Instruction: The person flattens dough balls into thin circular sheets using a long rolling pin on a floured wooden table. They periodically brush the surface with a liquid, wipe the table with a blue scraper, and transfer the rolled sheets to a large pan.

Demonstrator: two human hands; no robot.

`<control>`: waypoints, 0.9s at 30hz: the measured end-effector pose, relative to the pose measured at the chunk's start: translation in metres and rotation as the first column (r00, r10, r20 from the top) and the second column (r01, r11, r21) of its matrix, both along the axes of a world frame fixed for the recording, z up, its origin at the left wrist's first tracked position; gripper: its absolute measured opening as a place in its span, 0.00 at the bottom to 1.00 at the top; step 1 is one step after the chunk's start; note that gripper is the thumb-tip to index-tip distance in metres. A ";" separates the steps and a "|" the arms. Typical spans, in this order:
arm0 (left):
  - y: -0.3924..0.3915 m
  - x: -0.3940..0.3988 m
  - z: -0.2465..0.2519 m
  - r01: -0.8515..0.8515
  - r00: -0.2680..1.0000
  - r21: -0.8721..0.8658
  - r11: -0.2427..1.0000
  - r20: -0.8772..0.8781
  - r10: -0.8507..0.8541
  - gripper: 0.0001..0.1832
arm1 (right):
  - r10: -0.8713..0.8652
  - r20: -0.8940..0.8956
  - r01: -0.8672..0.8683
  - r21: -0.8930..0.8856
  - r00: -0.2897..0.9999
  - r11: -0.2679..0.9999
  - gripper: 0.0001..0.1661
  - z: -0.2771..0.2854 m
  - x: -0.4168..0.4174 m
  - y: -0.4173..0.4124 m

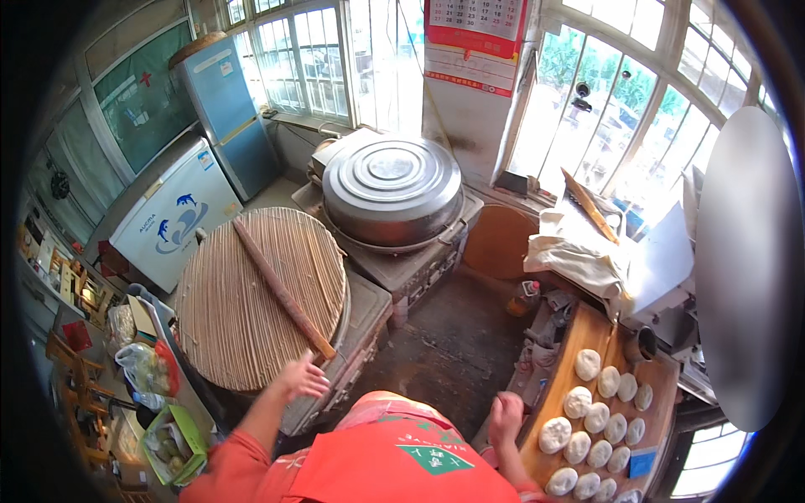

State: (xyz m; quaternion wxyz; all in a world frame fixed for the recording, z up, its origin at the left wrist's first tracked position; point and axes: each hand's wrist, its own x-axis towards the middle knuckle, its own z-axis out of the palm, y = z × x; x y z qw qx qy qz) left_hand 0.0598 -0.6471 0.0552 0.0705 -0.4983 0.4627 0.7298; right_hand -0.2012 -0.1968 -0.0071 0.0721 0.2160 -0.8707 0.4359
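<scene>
My left hand (304, 378), fingers spread and empty, is just below the lower end of a wooden rolling pin (283, 295). That pin lies slantwise across a round slatted lid (214, 302) on the left stove. My right hand (506, 412) is loosely curled beside the wooden board on the right; whether anything is inside it cannot be seen. On the wooden board (569, 339) several round pieces of dough (556, 435) lie in rows, with a dark metal cup (641, 344) at the far end. A large lidded metal pot (391, 188) stands on the farther stove.
A chest freezer (182, 214) and a blue refrigerator (233, 113) stand back left. A bottle with a red cap (523, 298) is on the floor near the board. White cloth (575, 251) lies back right. Bags and a green box (173, 446) are at lower left.
</scene>
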 end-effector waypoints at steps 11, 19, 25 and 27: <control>0.055 -0.192 -0.068 -0.530 0.498 0.326 0.783 -0.627 0.599 0.12 | 0.819 0.467 -0.929 0.013 0.332 0.369 0.39 0.061 -0.107 -0.379; 0.014 -0.461 -0.159 0.487 0.763 -0.705 0.516 0.055 -0.644 0.39 | 0.663 0.518 -0.649 -0.244 0.540 0.720 0.24 0.046 -0.336 -0.281; -0.037 -0.638 -0.157 0.622 0.748 -0.741 0.253 0.468 -0.471 0.49 | 0.043 0.599 -0.224 0.232 0.799 0.946 0.35 0.078 -0.482 -0.085; -0.039 -0.662 -0.156 0.710 0.684 -0.664 0.235 0.571 -0.454 0.50 | -0.018 0.489 -0.188 0.367 0.872 0.911 0.37 0.090 -0.499 -0.048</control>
